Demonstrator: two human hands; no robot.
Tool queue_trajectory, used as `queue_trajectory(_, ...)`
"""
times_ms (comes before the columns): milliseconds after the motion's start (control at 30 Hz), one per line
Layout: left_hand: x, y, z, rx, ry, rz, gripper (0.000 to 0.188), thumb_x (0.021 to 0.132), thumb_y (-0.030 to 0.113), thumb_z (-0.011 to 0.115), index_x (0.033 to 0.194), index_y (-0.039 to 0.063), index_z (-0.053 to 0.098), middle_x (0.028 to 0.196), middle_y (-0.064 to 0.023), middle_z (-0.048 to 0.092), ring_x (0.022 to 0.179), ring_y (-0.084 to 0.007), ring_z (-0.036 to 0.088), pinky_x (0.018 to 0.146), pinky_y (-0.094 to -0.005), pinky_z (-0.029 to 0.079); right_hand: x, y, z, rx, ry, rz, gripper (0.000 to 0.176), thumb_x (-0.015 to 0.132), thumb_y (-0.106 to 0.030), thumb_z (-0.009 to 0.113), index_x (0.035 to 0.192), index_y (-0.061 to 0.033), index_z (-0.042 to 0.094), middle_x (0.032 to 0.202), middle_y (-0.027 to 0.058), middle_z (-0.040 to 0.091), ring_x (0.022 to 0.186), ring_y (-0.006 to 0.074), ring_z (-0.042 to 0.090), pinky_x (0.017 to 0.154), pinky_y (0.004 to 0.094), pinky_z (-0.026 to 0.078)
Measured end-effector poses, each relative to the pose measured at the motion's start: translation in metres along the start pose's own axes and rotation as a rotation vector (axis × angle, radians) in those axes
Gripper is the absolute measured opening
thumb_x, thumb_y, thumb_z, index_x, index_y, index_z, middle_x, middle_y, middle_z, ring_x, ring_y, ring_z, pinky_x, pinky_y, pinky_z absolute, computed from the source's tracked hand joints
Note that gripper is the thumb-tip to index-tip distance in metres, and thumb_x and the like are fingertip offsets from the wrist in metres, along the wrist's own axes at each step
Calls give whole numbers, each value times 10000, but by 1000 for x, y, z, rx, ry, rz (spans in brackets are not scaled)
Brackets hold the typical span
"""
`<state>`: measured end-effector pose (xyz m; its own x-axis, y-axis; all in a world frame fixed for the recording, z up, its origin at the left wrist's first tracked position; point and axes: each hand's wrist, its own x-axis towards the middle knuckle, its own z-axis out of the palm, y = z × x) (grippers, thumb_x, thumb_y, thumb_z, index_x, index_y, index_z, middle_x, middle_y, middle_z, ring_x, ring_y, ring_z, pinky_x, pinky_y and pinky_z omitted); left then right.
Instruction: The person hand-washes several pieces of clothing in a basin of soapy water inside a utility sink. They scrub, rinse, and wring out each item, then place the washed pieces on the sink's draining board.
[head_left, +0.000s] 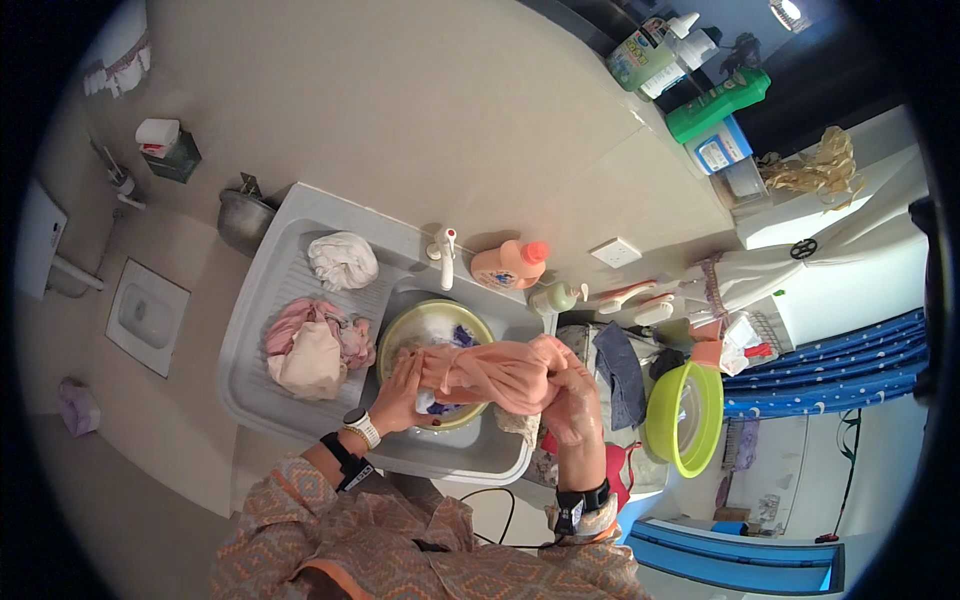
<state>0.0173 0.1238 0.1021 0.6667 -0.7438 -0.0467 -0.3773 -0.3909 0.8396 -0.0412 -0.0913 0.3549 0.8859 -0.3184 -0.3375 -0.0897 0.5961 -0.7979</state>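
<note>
A wet, twisted peach-coloured garment is stretched between my two hands above the laundry sink. My left hand grips its lower-left end, over the yellow-green basin. At the other end, my right hand clasps the bunched cloth, and suds cling to its skin. The basin stands in the deep part of the grey sink. White foam and purple-and-white cloth show inside it, partly hidden by the garment and my left hand.
On the ribbed washboard lie a white cloth bundle and a pink and cream pile. Along the back stand a white faucet, a peach detergent bottle and a green pump bottle. A lime-green basin sits at right beside dark cloth.
</note>
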Motion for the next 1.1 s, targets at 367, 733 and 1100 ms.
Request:
queue_trajectory(367,46,19,47,199,178,68,1246,676,723,707,1588,70,166,1643,-225,61,1494,-498,13,1161,-664,-18,-53,-28,85,201,-152,80,553,653,40,499,1198,33,589,1213,171,642,1099,287,639,1013,411,507)
queue_trajectory(733,99,54,14,-631,196,-21,471,798,242,768,1171,74,535,1057,-107,639,1033,-270,618,880,-397,484,-85,-66,10,306,233,-152,304,651,-49,496,945,3,552,996,150,637,1007,337,630,1002,489,481)
queue_trajectory(1100,86,87,-7,-712,434,9,444,808,198,773,1121,62,488,1041,-113,658,978,-250,643,834,-372,500,-17,114,-210,58,441,178,519,963,-390,507,1340,-36,539,1352,159,591,1216,315,585,1029,525,477)
